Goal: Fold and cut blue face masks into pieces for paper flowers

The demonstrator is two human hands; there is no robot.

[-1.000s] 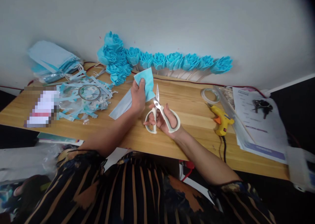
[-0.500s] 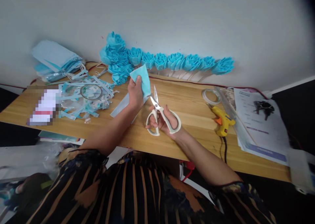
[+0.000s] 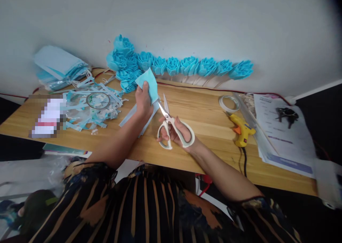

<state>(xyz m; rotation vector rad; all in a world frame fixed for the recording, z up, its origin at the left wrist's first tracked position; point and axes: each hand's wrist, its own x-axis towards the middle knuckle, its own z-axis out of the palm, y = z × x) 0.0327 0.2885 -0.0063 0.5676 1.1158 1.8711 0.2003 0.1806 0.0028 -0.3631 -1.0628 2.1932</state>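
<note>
My left hand (image 3: pixel 143 99) is closed on a piece of light-blue fabric (image 3: pixel 150 82), thumb pressed on its face. To its right, my right hand (image 3: pixel 173 130) has its fingers through the white handles of a pair of scissors (image 3: pixel 166 117). The blades are spread and point up beside the lower edge of the fabric; whether one touches it I cannot tell. Pale strips of fabric (image 3: pixel 128 115) lie on the table under my left wrist.
Several blue fabric flowers (image 3: pixel 189 65) line the wall. At left are stacked face masks (image 3: pixel 60 65), cut scraps (image 3: pixel 103 111) and a tape roll (image 3: pixel 98 101). On the right lie another tape roll (image 3: pixel 223 105), a yellow glue gun (image 3: pixel 242 130), papers (image 3: pixel 288 139) and keys (image 3: pixel 287 115).
Both hands have shifted slightly left, the left one with the fabric and the right one with the scissors. The blades are still apart, and the fabric is tilted a little more.
</note>
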